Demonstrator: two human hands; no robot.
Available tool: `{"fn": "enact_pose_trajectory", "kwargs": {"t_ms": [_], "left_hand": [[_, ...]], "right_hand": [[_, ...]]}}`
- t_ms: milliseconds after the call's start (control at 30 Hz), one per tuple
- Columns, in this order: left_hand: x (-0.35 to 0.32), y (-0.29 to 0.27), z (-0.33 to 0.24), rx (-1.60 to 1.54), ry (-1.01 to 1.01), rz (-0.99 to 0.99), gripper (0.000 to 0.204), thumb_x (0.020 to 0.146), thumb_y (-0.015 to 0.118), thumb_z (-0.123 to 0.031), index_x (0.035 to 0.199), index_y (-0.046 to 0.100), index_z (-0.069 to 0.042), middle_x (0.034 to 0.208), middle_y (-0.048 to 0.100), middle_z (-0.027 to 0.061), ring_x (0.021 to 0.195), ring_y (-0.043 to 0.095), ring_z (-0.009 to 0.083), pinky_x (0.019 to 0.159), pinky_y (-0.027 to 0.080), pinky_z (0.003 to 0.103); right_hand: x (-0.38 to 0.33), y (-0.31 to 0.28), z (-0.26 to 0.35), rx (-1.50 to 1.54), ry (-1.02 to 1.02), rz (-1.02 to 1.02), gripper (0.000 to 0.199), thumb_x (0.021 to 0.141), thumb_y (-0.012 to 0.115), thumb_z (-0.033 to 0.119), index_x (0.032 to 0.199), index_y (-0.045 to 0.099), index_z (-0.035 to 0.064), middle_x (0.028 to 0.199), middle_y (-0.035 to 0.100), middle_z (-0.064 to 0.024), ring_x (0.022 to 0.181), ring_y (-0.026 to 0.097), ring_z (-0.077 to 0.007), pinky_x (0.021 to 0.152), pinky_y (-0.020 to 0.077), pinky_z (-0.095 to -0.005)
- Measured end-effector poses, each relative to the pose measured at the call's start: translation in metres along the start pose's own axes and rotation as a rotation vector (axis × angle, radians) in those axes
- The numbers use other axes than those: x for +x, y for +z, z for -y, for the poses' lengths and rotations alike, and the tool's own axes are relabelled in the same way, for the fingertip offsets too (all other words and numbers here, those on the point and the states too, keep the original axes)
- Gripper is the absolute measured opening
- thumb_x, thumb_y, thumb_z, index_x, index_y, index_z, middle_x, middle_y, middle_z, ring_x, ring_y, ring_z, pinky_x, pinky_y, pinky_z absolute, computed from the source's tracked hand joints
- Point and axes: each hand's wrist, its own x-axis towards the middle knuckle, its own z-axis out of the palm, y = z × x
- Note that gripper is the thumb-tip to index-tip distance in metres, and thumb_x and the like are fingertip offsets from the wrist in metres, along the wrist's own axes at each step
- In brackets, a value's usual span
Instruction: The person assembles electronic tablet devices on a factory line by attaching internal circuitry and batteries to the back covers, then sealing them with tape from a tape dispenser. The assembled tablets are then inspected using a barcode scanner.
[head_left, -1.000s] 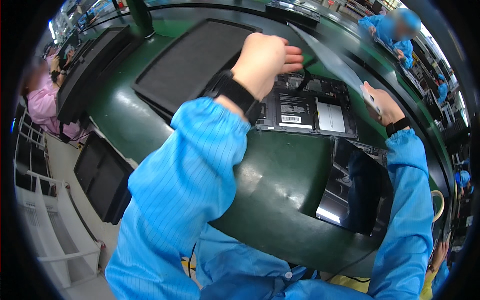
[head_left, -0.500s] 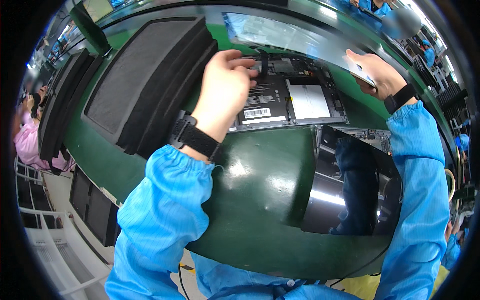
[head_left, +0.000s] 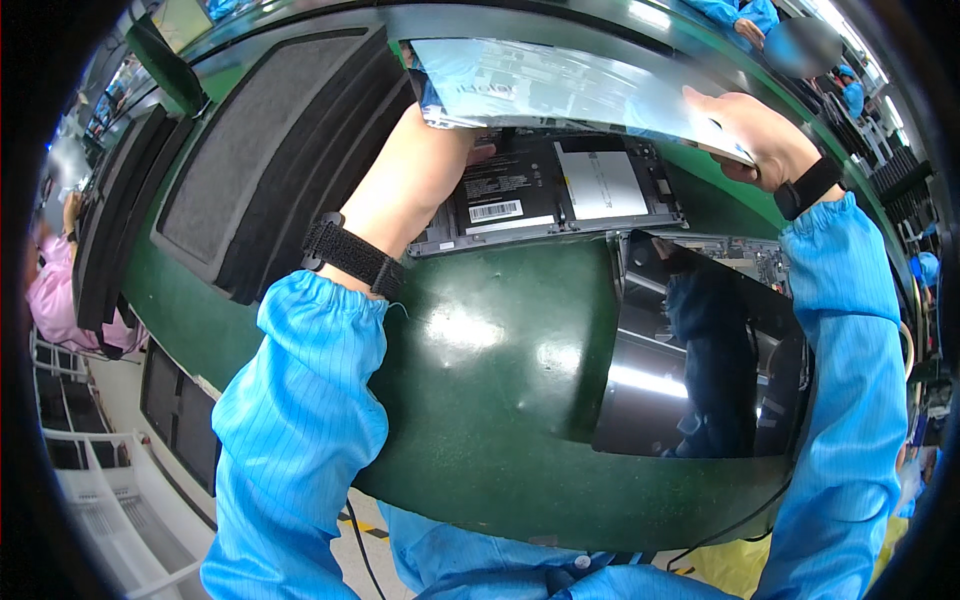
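My right hand (head_left: 765, 140) grips one end of a glossy screen panel (head_left: 570, 88), thumb on its face. The panel is raised and tilted above an opened tablet-like device (head_left: 500, 190), whose dark battery, white rectangular plate and frame show. My left hand (head_left: 443, 138) reaches behind the panel's left end, over the device. Its fingers are mostly hidden, with one fingertip showing below the panel, so its hold is unclear. Closer to me, a second dark glossy screen (head_left: 650, 340) lies slanted partly over another opened device (head_left: 745, 258) with exposed circuit boards.
Black foam trays (head_left: 250, 160) are stacked on the green table (head_left: 490, 400) at left, with more foam pieces (head_left: 120, 220) beyond. A green post (head_left: 170, 65) rises at the back left. A cable (head_left: 735, 530) runs along the front edge. Other people work around.
My left hand has moved forward and left, from in front of the panel to behind its left end. The panel has shifted left and its face shows more. My right hand keeps its grip.
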Motion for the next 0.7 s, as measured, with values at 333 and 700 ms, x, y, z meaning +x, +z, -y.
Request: {"fn": "enact_pose_trajectory", "kwargs": {"t_ms": [333, 700], "left_hand": [[-0.018, -0.008, 0.006, 0.825, 0.158, 0.018, 0.029, 0.080, 0.049, -0.001, 0.108, 0.055, 0.005, 0.099, 0.062, 0.0252, 0.095, 0.061, 0.0361, 0.081, 0.048, 0.038], [-0.027, -0.008, -0.014, 0.801, 0.361, 0.058, 0.027, 0.076, 0.052, 0.002, 0.103, 0.055, 0.006, 0.095, 0.060, 0.0224, 0.090, 0.060, 0.0349, 0.080, 0.048, 0.037]], "right_hand": [[0.009, 0.009, -0.015, 0.021, 0.030, -0.036, 0.039, 0.093, 0.049, 0.042, 0.081, 0.058, 0.0053, 0.058, 0.052, 0.0010, 0.036, 0.039, -0.0056, 0.030, 0.0287, -0.0197], [-0.001, 0.013, 0.002, -0.088, 0.033, -0.088, 0.043, 0.091, 0.048, 0.043, 0.072, 0.059, 0.0061, 0.055, 0.051, 0.0005, 0.040, 0.040, -0.0066, 0.032, 0.0281, -0.0218]]}}
